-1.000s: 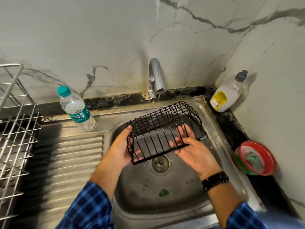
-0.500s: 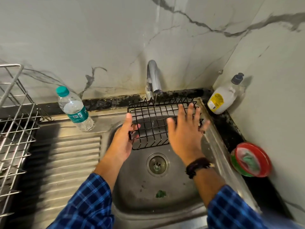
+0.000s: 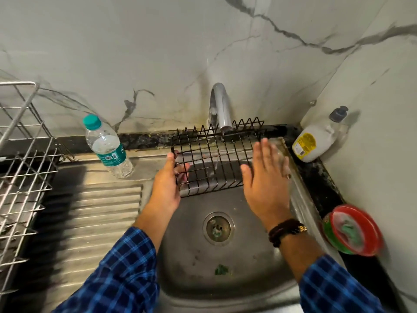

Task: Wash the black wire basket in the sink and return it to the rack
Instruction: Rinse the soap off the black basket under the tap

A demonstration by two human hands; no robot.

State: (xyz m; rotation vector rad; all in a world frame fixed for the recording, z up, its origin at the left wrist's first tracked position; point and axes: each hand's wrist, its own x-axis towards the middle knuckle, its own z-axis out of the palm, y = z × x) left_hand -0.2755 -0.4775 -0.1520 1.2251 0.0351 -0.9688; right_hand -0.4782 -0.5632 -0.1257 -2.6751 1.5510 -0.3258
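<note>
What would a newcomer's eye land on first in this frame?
Most likely the black wire basket held over the sink under the tap, with a thin stream of water running through it. The left hand grips its left edge while the right hand lies flat and open against its right side. After that, the red-rimmed dish on the dark counter at right stands out by colour.
</note>
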